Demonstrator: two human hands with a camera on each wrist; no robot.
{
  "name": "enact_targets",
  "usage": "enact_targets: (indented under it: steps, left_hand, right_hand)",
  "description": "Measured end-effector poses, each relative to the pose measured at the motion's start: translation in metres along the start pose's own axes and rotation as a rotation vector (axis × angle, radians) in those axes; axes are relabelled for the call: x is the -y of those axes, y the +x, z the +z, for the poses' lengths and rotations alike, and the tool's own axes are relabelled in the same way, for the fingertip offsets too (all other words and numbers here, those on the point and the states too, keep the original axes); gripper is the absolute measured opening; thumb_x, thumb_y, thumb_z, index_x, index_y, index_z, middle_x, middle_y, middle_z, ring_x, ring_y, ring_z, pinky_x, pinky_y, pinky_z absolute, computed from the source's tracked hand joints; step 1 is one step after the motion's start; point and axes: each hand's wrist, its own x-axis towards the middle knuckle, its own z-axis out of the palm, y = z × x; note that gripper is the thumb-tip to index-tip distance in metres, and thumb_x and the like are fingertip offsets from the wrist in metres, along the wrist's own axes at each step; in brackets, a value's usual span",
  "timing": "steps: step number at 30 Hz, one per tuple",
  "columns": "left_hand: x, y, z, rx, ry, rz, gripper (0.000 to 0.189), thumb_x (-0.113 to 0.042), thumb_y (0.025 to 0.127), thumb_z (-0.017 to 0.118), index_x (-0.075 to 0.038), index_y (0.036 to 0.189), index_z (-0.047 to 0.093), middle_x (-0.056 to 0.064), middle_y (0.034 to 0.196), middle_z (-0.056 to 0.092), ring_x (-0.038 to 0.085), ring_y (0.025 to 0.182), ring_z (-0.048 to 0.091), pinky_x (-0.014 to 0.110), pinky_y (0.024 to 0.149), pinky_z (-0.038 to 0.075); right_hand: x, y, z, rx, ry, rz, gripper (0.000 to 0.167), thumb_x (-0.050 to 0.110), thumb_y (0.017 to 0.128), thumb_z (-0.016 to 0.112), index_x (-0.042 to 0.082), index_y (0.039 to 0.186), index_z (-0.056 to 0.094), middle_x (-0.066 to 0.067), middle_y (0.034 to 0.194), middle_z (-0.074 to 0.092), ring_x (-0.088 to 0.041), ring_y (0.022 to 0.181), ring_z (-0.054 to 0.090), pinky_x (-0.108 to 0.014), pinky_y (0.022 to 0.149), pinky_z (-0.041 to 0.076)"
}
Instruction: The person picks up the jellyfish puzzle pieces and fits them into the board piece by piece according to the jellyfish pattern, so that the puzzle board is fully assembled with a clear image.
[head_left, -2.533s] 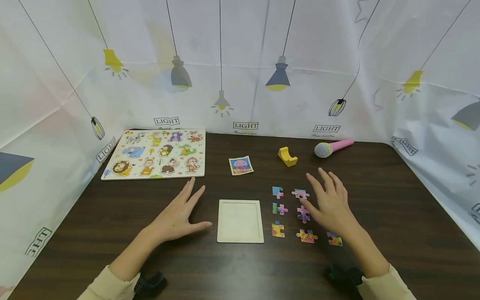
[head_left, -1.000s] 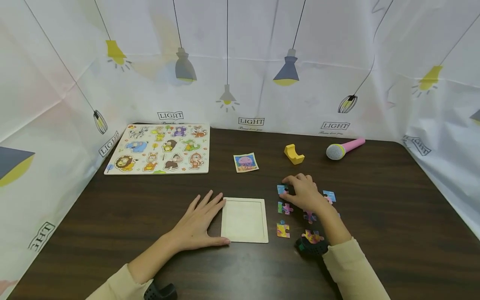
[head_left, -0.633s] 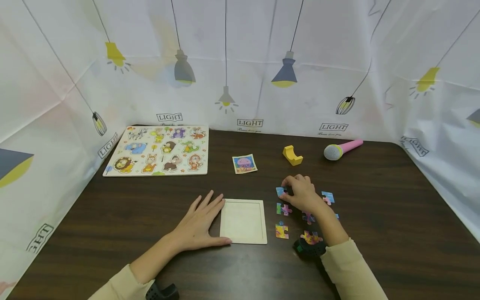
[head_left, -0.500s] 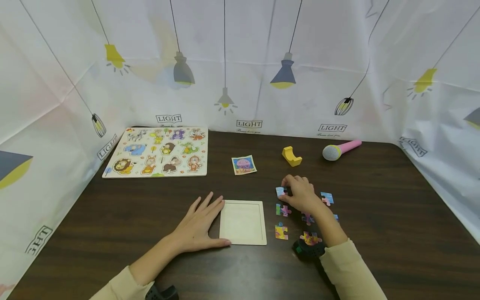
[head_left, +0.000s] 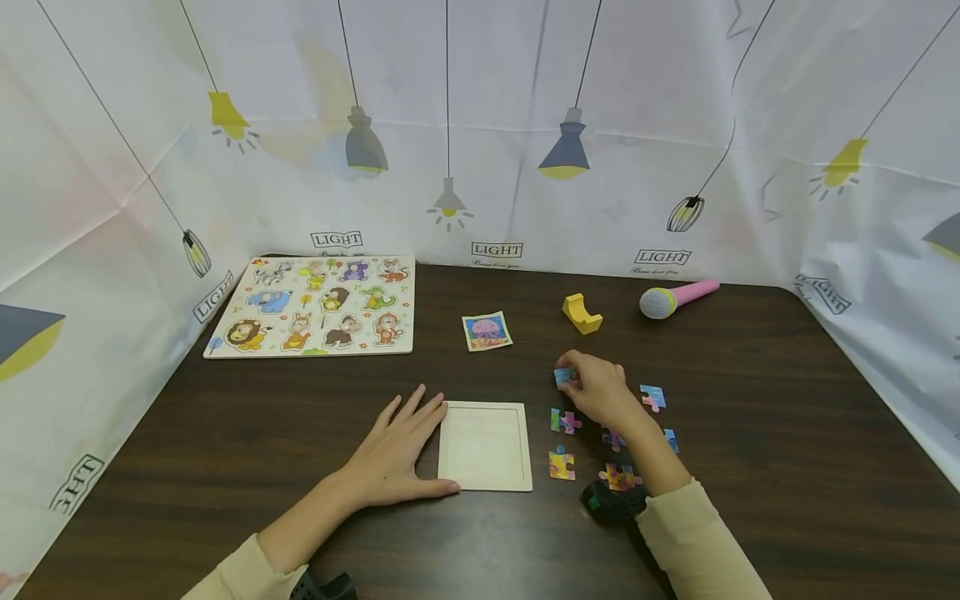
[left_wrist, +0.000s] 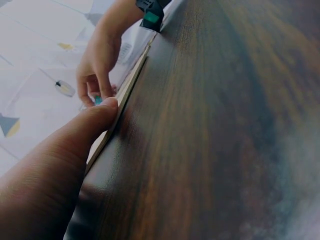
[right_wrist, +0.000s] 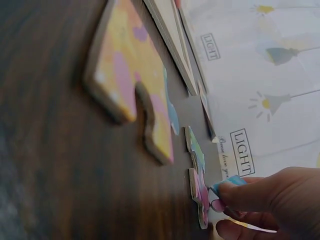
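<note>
My left hand (head_left: 393, 454) lies with fingers spread along the left side of a pale square wooden puzzle tray (head_left: 486, 446). Its thumb (left_wrist: 92, 122) touches the tray's edge in the left wrist view. Over on the right, my right hand (head_left: 596, 387) pinches a blue jigsaw piece (head_left: 562, 377) between thumb and fingers. In the right wrist view this piece (right_wrist: 234, 181) is tilted up above the table, close to a green and pink piece (right_wrist: 197, 170). A yellow piece (head_left: 562, 465) lies nearer to me, and several others are partly hidden under the right arm.
An animal puzzle board (head_left: 315, 308) is at the back left. Behind the tray lies a small jellyfish picture card (head_left: 487, 332). A yellow curved block (head_left: 581, 315) and a pink toy microphone (head_left: 678, 298) are farther back right. A printed cloth (head_left: 480, 108) hangs behind the table.
My left hand has moved right to the tray's edge. My right hand has moved left, taken hold of the blue jigsaw piece and, in the last half second, raised it slightly.
</note>
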Motion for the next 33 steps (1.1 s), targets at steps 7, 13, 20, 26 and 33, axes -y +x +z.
enact_targets:
  steps: [7, 13, 20, 26, 33]
  left_hand:
    - [0.000, -0.001, 0.000, -0.002, 0.006, 0.005, 0.102, -0.077, 0.074, 0.043, -0.005, 0.144, 0.027, 0.008, 0.149, 0.025, 0.027, 0.139, 0.010, 0.052, 0.107, 0.010]
    - [0.000, 0.000, 0.000, 0.006, 0.025, -0.015, 0.105, -0.079, 0.073, 0.041, -0.004, 0.145, 0.025, 0.011, 0.150, 0.021, 0.026, 0.139, 0.008, 0.050, 0.107, 0.010]
    - [-0.001, 0.000, 0.000, 0.024, 0.048, -0.025, 0.107, -0.081, 0.072, 0.039, -0.003, 0.144, 0.024, 0.012, 0.150, 0.018, 0.026, 0.139, 0.006, 0.049, 0.108, 0.009]
    - [0.000, 0.000, 0.000, 0.029, 0.069, -0.020, 0.107, -0.081, 0.073, 0.038, -0.002, 0.144, 0.024, 0.012, 0.151, 0.017, 0.026, 0.139, 0.005, 0.049, 0.108, 0.009]
    - [0.000, 0.000, -0.001, 0.053, 0.070, -0.027, 0.107, -0.081, 0.073, 0.038, -0.003, 0.144, 0.024, 0.012, 0.151, 0.016, 0.026, 0.139, 0.004, 0.048, 0.108, 0.008]
  right_hand:
    - [0.004, 0.000, -0.002, -0.040, 0.025, -0.039, 0.016, 0.009, 0.085, 0.064, 0.007, 0.101, 0.062, 0.003, 0.074, 0.062, -0.013, 0.065, 0.054, -0.035, 0.067, 0.037]
    - [0.016, 0.000, -0.008, -0.051, 0.125, -0.069, 0.016, 0.006, 0.088, 0.060, 0.005, 0.103, 0.060, 0.000, 0.072, 0.059, -0.013, 0.058, 0.046, -0.027, 0.052, 0.041]
    - [0.038, -0.004, -0.014, -0.065, 0.197, -0.102, 0.016, 0.005, 0.087, 0.061, 0.004, 0.103, 0.060, -0.003, 0.074, 0.063, -0.012, 0.056, 0.045, -0.024, 0.049, 0.040]
    - [0.053, -0.007, -0.019, -0.108, 0.241, -0.118, 0.018, 0.006, 0.087, 0.062, 0.006, 0.105, 0.060, -0.003, 0.074, 0.063, -0.015, 0.058, 0.048, -0.023, 0.049, 0.041]
    - [0.062, -0.009, -0.014, -0.111, 0.265, -0.170, 0.020, 0.005, 0.085, 0.063, 0.005, 0.105, 0.059, 0.001, 0.073, 0.063, -0.011, 0.058, 0.050, -0.023, 0.051, 0.043]
